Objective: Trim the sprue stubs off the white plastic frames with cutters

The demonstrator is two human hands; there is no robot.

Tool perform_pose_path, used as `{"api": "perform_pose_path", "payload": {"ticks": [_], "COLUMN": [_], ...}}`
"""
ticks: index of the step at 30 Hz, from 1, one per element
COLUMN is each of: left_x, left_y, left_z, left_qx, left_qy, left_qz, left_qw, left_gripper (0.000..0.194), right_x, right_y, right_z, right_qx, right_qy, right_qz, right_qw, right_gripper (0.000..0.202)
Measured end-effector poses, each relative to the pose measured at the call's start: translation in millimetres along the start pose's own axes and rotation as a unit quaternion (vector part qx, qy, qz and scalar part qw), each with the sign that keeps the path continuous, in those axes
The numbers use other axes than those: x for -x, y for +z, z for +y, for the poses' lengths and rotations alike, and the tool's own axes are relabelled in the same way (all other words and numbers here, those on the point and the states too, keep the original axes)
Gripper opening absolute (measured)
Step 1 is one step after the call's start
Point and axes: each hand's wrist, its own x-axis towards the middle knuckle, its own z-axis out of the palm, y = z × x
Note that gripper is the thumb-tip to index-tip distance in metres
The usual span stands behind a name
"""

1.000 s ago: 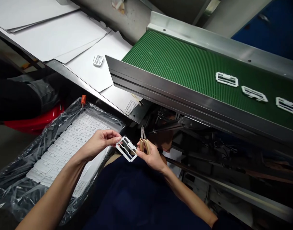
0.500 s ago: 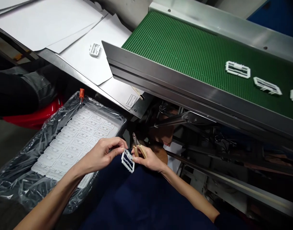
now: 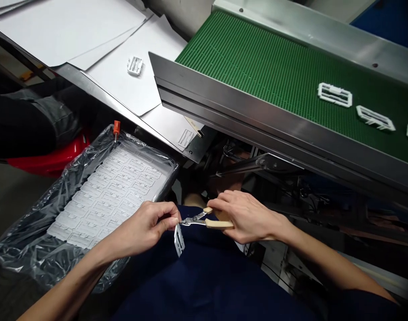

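Note:
My left hand (image 3: 153, 225) pinches one end of a small white plastic frame (image 3: 179, 240), which hangs nearly edge-on above my lap. In my right hand (image 3: 247, 217) is a pair of side cutters (image 3: 220, 224) with cream handles spread apart. The tool points left, and its jaw tips meet the top of the frame right beside my left fingertips. Whether the blades are closed on the plastic I cannot tell. Left of my hands, a box lined with clear plastic (image 3: 17, 254) holds rows of similar white frames (image 3: 104, 191).
A green conveyor belt (image 3: 257, 67) with a metal side wall carries several white frames (image 3: 335, 95). On the paper-covered table (image 3: 107, 26) lies another white part (image 3: 135, 66). An orange-handled tool (image 3: 116, 129) stands at the box's back rim. Another person's dark-clothed leg (image 3: 23, 120) is at left.
My right hand has turned and moved right, swinging the cutters from pointing up to pointing left at the frame. The frame has turned edge-on in my left hand.

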Motion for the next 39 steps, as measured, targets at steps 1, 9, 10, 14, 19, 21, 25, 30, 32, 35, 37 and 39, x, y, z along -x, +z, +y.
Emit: {"api": "perform_pose_path", "payload": {"ticks": [1, 9, 10, 14, 19, 21, 25, 30, 32, 35, 37, 39], "left_x": [1, 3, 3, 3, 0, -1, -2, -1, -1, -3, -5, -9], "left_y": [0.2, 2.9, 3.2, 4.0, 6.6, 8.5, 11.7, 15.0, 21.5, 39.8, 53.7, 63.4], "left_z": [1, 5, 6, 11, 17, 18, 14, 0, -7, -17, -24, -29], "left_qx": [0.003, -0.003, -0.003, -0.01, -0.017, -0.016, -0.004, 0.09, 0.155, 0.255, 0.362, 0.486], "left_qy": [-0.002, -0.004, -0.006, -0.011, -0.009, -0.011, -0.023, -0.031, -0.03, -0.026, -0.04, -0.068], "left_qz": [0.0, -0.002, -0.003, -0.006, -0.006, -0.007, 0.001, 0.042, 0.067, 0.081, 0.077, 0.079], "left_qw": [1.0, 1.0, 1.0, 1.0, 1.0, 1.0, 1.0, 0.995, 0.985, 0.963, 0.928, 0.868], "left_gripper": [0.023, 0.023, 0.023, 0.022, 0.022, 0.021, 0.021, 0.024, 0.025, 0.022, 0.026, 0.032], "right_x": [-1, -3, -3, -4, -3, -3, -8, -12, -11, -7, -5, -4], "right_y": [-3, -18, -20, -28, -40, -44, -44, -34, -25, -5, 12, 28], "right_z": [-3, -9, -10, -14, -19, -21, -19, -3, 6, 18, 22, 24], "right_qx": [0.01, 0.045, 0.05, 0.081, 0.112, 0.115, 0.1, 0.03, -0.025, -0.143, -0.222, -0.269], "right_qy": [-0.003, -0.034, -0.037, -0.05, -0.073, -0.077, -0.061, -0.031, 0.007, 0.062, 0.082, 0.084], "right_qz": [-0.009, -0.039, -0.041, -0.032, -0.03, -0.034, -0.054, -0.042, -0.035, -0.012, 0.008, 0.038], "right_qw": [1.0, 0.998, 0.997, 0.995, 0.991, 0.99, 0.992, 0.998, 0.999, 0.988, 0.972, 0.959], "right_gripper": [0.043, 0.037, 0.034, 0.022, 0.015, 0.014, 0.007, 0.007, 0.01, 0.023, 0.036, 0.039]}}
